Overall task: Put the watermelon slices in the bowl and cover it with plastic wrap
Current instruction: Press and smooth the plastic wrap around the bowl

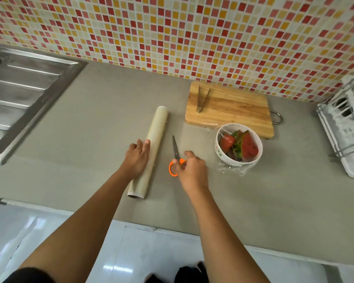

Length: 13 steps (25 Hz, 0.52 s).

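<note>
A white bowl (221, 152) holds several red watermelon slices (247, 147), and clear plastic wrap (232, 168) lies over it and hangs down to the counter. The roll of plastic wrap (154, 137) lies lengthwise on the grey counter. My left hand (136, 158) rests flat on the roll's near half. Orange-handled scissors (175, 154) lie to the right of the roll, blades pointing away. My right hand (191, 169) is over their handles, fingers curled at the orange loops; whether it grips them is unclear.
A wooden cutting board (237, 111) with metal tongs (201, 99) on it sits behind the bowl. A steel sink drainboard (25, 92) is at the left, a white dish rack (347, 127) at the right. Mosaic tiles cover the wall behind.
</note>
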Each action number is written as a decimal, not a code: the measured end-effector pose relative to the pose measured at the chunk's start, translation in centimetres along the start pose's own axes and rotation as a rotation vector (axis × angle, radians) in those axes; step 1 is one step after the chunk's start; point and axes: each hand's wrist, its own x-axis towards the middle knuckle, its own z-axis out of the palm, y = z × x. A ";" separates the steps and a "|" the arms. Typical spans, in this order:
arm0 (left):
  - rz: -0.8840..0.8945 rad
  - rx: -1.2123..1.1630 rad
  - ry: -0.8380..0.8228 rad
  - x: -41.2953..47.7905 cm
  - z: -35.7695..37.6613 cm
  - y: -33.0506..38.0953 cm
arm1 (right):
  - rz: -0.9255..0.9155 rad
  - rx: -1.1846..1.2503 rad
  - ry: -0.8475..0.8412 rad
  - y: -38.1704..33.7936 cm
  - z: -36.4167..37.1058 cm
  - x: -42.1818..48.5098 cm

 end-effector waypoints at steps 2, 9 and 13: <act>0.032 0.078 0.110 -0.4 0.2 0.9 | -0.037 0.065 0.154 0.3 -1.9 0.0; 0.461 -0.127 0.381 -1.8 5.0 8.5 | -0.115 0.291 0.569 5.1 -10.4 4.6; 0.062 -0.339 0.017 -1.6 9.7 10.4 | 0.109 0.309 0.446 11.7 -13.9 9.1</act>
